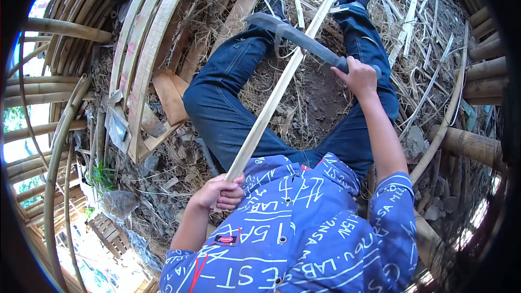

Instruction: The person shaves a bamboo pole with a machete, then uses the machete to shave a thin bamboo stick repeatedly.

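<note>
A long pale bamboo strip runs from the person's waist up between the legs. My left hand is closed around its near end, beside the blue shirt. My right hand grips the dark handle of a machete, above the right thigh. The machete's curved blade points left and crosses the strip near its far part. A thin curl of shaving hangs by the blade.
Wooden planks lie at the upper left. Shavings and split strips cover the ground at the upper right. Bamboo poles stand along the right edge, and a bamboo fence along the left. A wooden crate sits lower left.
</note>
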`<state>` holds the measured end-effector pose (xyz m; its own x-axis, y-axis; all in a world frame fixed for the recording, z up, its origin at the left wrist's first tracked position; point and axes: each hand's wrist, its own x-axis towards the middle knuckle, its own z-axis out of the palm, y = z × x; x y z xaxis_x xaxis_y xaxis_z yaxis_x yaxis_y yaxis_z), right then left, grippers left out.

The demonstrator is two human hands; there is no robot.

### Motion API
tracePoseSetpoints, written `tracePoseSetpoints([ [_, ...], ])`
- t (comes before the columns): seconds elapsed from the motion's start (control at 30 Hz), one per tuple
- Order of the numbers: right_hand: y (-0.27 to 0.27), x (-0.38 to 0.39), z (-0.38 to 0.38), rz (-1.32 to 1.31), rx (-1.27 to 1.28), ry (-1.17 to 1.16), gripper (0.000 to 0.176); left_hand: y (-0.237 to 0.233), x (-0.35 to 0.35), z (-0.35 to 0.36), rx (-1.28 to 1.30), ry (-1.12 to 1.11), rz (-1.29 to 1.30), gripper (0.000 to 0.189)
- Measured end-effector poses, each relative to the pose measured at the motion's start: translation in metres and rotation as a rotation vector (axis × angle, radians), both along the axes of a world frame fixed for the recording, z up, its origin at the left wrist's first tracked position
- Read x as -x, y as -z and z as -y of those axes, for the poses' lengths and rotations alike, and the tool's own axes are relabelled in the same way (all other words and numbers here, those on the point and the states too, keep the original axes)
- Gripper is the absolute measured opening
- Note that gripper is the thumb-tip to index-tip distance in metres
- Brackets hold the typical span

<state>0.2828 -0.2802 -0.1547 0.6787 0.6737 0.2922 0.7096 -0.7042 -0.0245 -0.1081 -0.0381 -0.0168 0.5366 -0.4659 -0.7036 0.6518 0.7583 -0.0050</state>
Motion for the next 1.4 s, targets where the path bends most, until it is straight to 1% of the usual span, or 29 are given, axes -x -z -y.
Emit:
tracePoseSetpoints([
  [0.03,0.000,-0.003,0.002,0.006,-0.005,-0.002,0.055,0.001,0.002,-0.001,-0.005,-0.002,0.006,0.018],
  [0.1,-0.006,-0.004,0.006,-0.078,0.039,0.089,0.056,0.005,0.007,-0.002,0.055,-0.041,0.004,0.018],
  [0.13,-0.013,-0.002,0.005,-0.128,0.126,0.149,0.058,0.005,0.005,-0.002,0.056,-0.045,0.000,0.018],
  [0.17,-0.015,0.000,0.005,-0.197,0.096,0.179,0.059,0.005,0.003,-0.002,0.059,-0.045,0.011,0.018],
  [0.27,-0.019,0.013,0.012,-0.435,-0.046,0.102,0.058,0.008,-0.003,-0.003,0.002,-0.019,0.054,0.018],
  [0.3,-0.029,0.020,0.012,-0.589,-0.102,0.058,0.057,0.008,-0.004,-0.003,0.003,-0.027,0.064,0.018],
  [0.37,-0.032,0.033,0.013,-0.640,-0.094,-0.037,0.057,0.005,-0.006,-0.002,-0.039,-0.008,0.046,0.018],
  [0.4,-0.035,0.034,0.009,-0.639,-0.096,-0.037,0.057,0.006,-0.005,-0.002,-0.042,-0.008,0.047,0.018],
  [0.47,-0.041,0.039,0.006,-0.675,0.077,-0.090,0.058,0.009,-0.004,-0.002,-0.046,0.001,0.009,0.016],
  [0.5,-0.040,0.036,0.007,-0.674,0.074,-0.084,0.058,0.007,-0.005,-0.001,-0.046,0.008,0.011,0.016],
  [0.57,-0.037,0.021,0.005,-0.654,0.071,-0.125,0.060,-0.002,-0.008,0.002,-0.159,0.081,0.058,0.015],
  [0.63,-0.038,0.006,0.002,-0.606,0.159,-0.123,0.063,-0.005,-0.008,0.002,-0.168,0.082,0.049,0.015],
  [0.7,-0.028,-0.012,-0.001,-0.615,0.022,0.069,0.063,-0.008,-0.006,0.000,-0.155,0.105,0.030,0.016],
  [0.73,-0.031,-0.025,-0.001,-0.661,0.089,0.100,0.063,-0.004,-0.006,0.002,-0.171,0.081,0.034,0.017],
  [0.77,-0.028,-0.024,-0.003,-0.662,0.089,0.092,0.063,-0.004,-0.006,0.004,-0.173,0.073,0.032,0.017],
  [0.83,-0.029,-0.019,-0.013,-0.475,0.178,0.106,0.063,-0.003,-0.012,0.002,-0.121,0.015,0.007,0.019],
  [0.87,-0.026,-0.014,-0.015,-0.345,0.159,0.096,0.062,0.002,-0.009,-0.001,-0.077,-0.018,-0.009,0.020],
  [0.9,-0.022,-0.011,-0.013,-0.342,0.162,0.101,0.062,0.004,-0.008,-0.004,-0.073,-0.013,-0.006,0.020],
  [1.0,-0.006,0.000,-0.005,-0.051,-0.005,0.054,0.057,0.007,-0.004,-0.009,0.007,-0.046,0.020,0.020],
  [1.1,0.002,0.011,0.005,-0.093,-0.033,0.094,0.055,0.010,-0.001,-0.006,0.003,-0.038,0.017,0.020],
  [1.17,0.001,0.017,0.007,-0.113,0.006,0.124,0.054,0.012,0.001,-0.004,0.020,-0.041,0.026,0.020],
  [1.37,-0.006,0.017,0.012,-0.043,-0.081,0.075,0.051,0.004,-0.005,0.001,0.063,-0.044,0.010,0.020],
  [1.4,-0.009,0.015,0.013,-0.001,-0.100,-0.016,0.051,0.002,-0.009,0.004,0.091,-0.067,-0.001,0.020],
])
